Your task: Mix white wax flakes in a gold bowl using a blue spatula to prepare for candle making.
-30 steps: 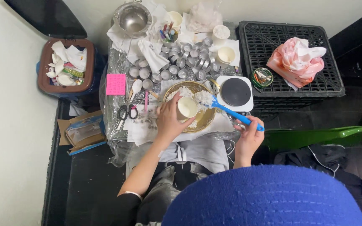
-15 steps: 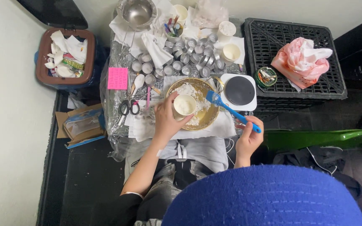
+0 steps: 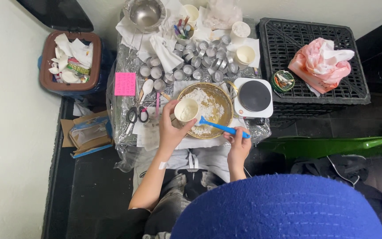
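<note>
Item: small cream cup (image 3: 186, 109), held in the left hand (image 3: 169, 129). The grip was clamped around the cup's side wall, fingers wrapped, with the cup tilted slightly over the near-left rim of the brass-coloured bowl (image 3: 224, 96). White powdery or flaky material showed inside the cup.

Item: blue spatula (image 3: 219, 127), held in the right hand (image 3: 238, 145). The grip was pinched together on the handle end; the blade tip lay at the cup's lip, above the bowl.

Handling note (judgement): scooping went best with the cup kept low over the bowl so that spilled flakes fell back in, the spatula blade fed in small loads, and the cup wall held steady against the push of the blade.

Item: bowl, round, shallow, standing at the front middle of the plastic-covered counter (image 3: 124, 110). It held a loose white heap, lumpy and uneven, spread across the centre and near side.

Adjacent items: white single hotplate (image 3: 254, 97) with a dark round top, just beside the bowl on the right; cluster of small metal tins (image 3: 195, 59) behind the bowl; scissors (image 3: 137, 114) and pink sticky note (image 3: 125, 83) to the left; steel bowl (image 3: 145, 13) at the far edge; black crate (image 3: 315, 48) carrying a pink cloth (image 3: 321, 64); brown waste bin (image 3: 70, 62) on the floor, left.
</note>
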